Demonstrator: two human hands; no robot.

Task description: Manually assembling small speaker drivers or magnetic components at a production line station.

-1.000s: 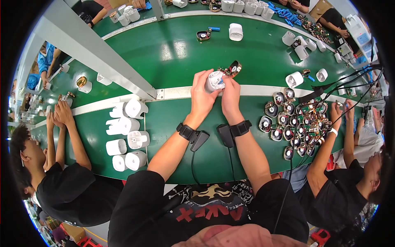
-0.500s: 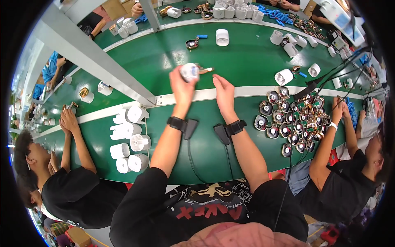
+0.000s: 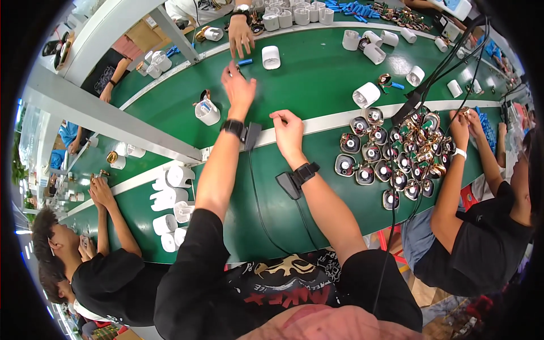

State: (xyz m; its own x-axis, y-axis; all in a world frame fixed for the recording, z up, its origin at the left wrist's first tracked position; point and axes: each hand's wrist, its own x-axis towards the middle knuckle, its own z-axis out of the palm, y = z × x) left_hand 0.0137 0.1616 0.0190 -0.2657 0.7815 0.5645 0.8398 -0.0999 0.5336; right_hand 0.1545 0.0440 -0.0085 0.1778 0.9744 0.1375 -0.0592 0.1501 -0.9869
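Observation:
My left hand [image 3: 238, 90] stretches over the green bench, fingers spread and slightly blurred. Its fingertips are near a speaker part with a blue cylindrical battery [image 3: 245, 62], partly hidden behind them; touch cannot be made out. Just beyond, a co-worker's hand [image 3: 241, 35] reaches toward the same spot. My right hand [image 3: 289, 135] hovers by the pale rail, fingers curled in, with nothing visible in them. Left of my left wrist stands a white housing [image 3: 207, 113] with a copper-and-black part at its open top. Another white housing [image 3: 271, 58] stands to the right of the battery.
Many speaker units [image 3: 371, 153] lie clustered on the right, and white housings [image 3: 164, 224] are grouped on the left. A white metal post [image 3: 113, 107] slants across the left side. Cables run from both wrist straps. Co-workers sit on either side.
My left hand has let go of the white housing, now standing at left, and moved farther out. My right hand's fingers have curled in. A co-worker's hand has come in from the far side.

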